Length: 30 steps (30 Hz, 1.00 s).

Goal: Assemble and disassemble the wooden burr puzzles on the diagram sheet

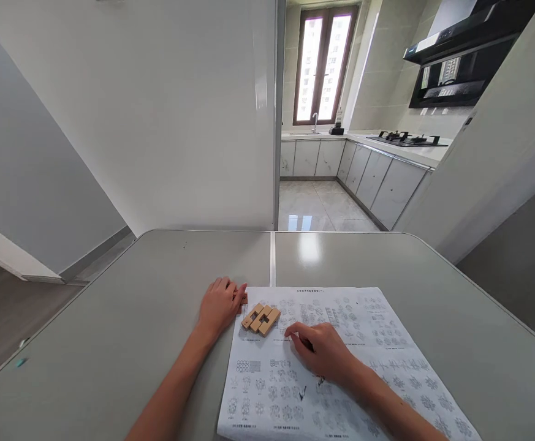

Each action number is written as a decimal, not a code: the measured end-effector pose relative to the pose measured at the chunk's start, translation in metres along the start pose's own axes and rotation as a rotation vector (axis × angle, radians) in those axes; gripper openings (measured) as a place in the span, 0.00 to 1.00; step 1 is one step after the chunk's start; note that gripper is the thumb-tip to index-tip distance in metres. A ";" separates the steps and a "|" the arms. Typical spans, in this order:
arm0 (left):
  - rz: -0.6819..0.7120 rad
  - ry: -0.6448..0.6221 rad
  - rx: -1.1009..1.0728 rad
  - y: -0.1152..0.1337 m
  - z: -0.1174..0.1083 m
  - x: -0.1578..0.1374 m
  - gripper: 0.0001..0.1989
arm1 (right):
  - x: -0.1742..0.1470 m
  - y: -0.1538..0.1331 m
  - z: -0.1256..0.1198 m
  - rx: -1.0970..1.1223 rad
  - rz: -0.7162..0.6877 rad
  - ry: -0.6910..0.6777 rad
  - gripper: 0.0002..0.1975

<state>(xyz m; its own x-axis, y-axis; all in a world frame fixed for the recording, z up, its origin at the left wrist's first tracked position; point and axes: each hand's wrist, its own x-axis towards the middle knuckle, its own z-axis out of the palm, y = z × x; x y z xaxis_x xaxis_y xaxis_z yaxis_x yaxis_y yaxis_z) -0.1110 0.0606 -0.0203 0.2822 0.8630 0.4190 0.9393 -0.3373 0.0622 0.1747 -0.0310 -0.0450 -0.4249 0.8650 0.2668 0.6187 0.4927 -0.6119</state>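
Printed paper (308, 401) carries tan wooden blocks (258, 322), notched, side by side.

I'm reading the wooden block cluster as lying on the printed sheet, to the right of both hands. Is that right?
Not quite: the head view shows the wooden block cluster on the printed sheet, but between the left hand and the right hand.

The place appears to be a home: beyond a grey-framed doorway (277, 122) lies a far kitchen (313, 199) with white marble-patterned cabinets (358, 170), a curved silver faucet (315, 122), a black gas stove (405, 141) and a black range hood (469, 33).
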 end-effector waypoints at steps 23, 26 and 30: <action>-0.249 -0.134 0.162 0.010 -0.004 0.000 0.26 | 0.001 -0.001 0.000 0.008 0.023 -0.024 0.15; -0.268 -0.148 0.155 0.011 -0.006 0.001 0.26 | 0.001 0.000 0.001 0.006 0.021 -0.014 0.14; -0.277 -0.165 0.142 0.012 -0.009 0.002 0.28 | 0.001 -0.001 0.000 0.011 0.011 -0.027 0.14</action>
<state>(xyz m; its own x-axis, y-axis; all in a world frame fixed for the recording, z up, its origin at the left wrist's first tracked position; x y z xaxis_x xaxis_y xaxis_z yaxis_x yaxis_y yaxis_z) -0.1008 0.0547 -0.0106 0.0295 0.9676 0.2507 0.9991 -0.0361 0.0218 0.1742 -0.0306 -0.0440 -0.4360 0.8675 0.2395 0.6164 0.4817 -0.6229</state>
